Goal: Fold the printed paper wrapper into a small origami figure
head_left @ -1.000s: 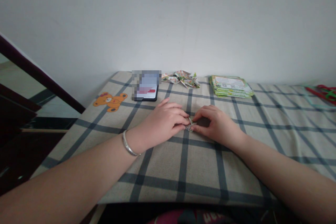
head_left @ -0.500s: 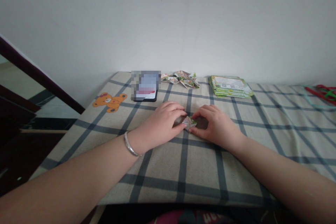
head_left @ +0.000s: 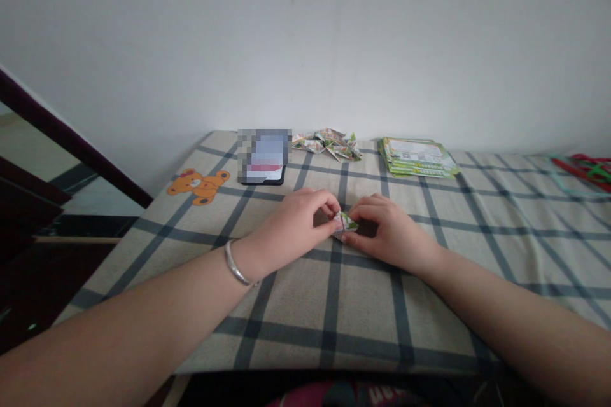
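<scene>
A small piece of folded printed paper (head_left: 344, 223), white with green and red print, is between my hands at the middle of the table. My left hand (head_left: 305, 219), with a silver bangle (head_left: 237, 263) on its wrist, pinches the paper's left side between thumb and fingers. On the right side, my right hand (head_left: 389, 229) holds the same paper, thumb at its near edge and curled fingers at its far edge. My fingertips cover parts of the paper, so its full shape is hidden.
A checked cloth (head_left: 296, 299) covers the table. Toward the wall (head_left: 305, 44) lie a phone (head_left: 265, 159), several folded paper pieces (head_left: 329, 143) and a stack of green printed sheets (head_left: 417, 158). A bear cutout (head_left: 199, 186) lies left; red and green items (head_left: 589, 170) lie far right.
My left fingers have bent and drawn in closer on the paper. The paper has turned slightly and shows a different face. My right hand has barely shifted.
</scene>
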`<state>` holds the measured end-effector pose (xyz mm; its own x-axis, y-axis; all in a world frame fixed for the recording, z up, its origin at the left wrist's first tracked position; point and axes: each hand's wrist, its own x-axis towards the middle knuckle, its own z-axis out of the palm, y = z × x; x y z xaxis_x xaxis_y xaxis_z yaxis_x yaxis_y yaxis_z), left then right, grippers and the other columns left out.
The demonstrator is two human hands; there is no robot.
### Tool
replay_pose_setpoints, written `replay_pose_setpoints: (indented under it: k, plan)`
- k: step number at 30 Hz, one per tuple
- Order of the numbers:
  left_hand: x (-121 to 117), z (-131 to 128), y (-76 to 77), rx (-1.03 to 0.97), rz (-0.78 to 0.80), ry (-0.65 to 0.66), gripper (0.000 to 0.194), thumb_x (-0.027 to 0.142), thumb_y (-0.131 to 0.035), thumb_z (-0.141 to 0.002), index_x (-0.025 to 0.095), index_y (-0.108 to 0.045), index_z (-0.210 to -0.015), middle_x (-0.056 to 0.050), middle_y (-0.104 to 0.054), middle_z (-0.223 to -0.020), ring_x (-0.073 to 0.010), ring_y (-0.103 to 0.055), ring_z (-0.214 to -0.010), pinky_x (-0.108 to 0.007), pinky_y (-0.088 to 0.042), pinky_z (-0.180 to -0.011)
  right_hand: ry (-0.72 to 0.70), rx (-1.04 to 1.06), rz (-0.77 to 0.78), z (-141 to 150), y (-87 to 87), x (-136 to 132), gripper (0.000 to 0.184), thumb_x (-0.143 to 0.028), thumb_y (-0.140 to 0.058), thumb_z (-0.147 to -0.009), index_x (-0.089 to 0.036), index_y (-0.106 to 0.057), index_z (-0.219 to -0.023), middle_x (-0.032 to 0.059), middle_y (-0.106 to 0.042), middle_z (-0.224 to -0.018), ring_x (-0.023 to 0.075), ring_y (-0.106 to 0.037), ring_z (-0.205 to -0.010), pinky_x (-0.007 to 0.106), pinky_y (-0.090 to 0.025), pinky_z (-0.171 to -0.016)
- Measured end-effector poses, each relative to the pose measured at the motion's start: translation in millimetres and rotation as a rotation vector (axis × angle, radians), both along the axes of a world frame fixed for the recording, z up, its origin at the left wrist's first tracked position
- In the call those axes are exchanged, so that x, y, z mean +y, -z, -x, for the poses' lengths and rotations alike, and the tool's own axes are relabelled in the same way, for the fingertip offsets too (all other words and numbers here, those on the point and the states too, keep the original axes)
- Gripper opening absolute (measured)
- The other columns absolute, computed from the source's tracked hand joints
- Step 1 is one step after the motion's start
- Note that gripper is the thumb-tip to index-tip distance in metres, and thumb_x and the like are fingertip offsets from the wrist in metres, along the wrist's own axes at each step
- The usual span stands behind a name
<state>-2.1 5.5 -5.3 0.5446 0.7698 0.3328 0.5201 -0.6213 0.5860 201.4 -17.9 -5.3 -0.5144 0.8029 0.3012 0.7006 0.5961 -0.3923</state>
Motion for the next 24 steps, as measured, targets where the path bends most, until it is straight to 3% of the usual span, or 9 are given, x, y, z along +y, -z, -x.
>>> replay_pose_setpoints:
  k: [9, 15, 24]
  plan:
    - [-0.8, -1.8, -1.1, -0.036, -0.083, 0.011, 0.009, 0.022, -0.068, -0.081, 0.019, -0.061, -0.087, 0.002, -0.066, -0.082, -0.0148, -0.060, -0.080, -0.029, -0.046, -0.075, 0.029, 0.067, 0.008, 3.9, 0.1, 0.1, 0.010, -0.026, -0.063, -0.084, -0.019, -0.065, -0.077, 0.0023, -0.064, -0.075, 0.0157, -0.056, -0.073, 0.029, -0.042, -0.067]
    - [0.3, 0.1, 1.2, 0.032, -0.248, 0.050, 0.007, 0.025, -0.064, -0.085, 0.018, -0.062, -0.083, 0.000, -0.065, -0.080, -0.0169, -0.057, -0.082, -0.032, -0.043, -0.077, 0.115, 0.105, -0.043, 3.8, 3.5, -0.9, 0.011, -0.025, -0.064, -0.083, -0.019, -0.064, -0.074, 0.0000, -0.064, -0.068, 0.0142, -0.057, -0.065, 0.029, -0.040, -0.065]
    - [-1.7, 0.9, -0.9, 0.084, -0.280, 0.052, 0.012, 0.023, -0.065, -0.085, 0.018, -0.060, -0.075, 0.001, -0.063, -0.076, -0.0170, -0.056, -0.081, -0.032, -0.040, -0.077, 0.058, 0.082, -0.061, 4.9, 1.0, -0.1, 0.006, -0.023, -0.066, -0.081, -0.019, -0.067, -0.077, 0.0005, -0.064, -0.067, 0.0151, -0.056, -0.067, 0.028, -0.040, -0.064]
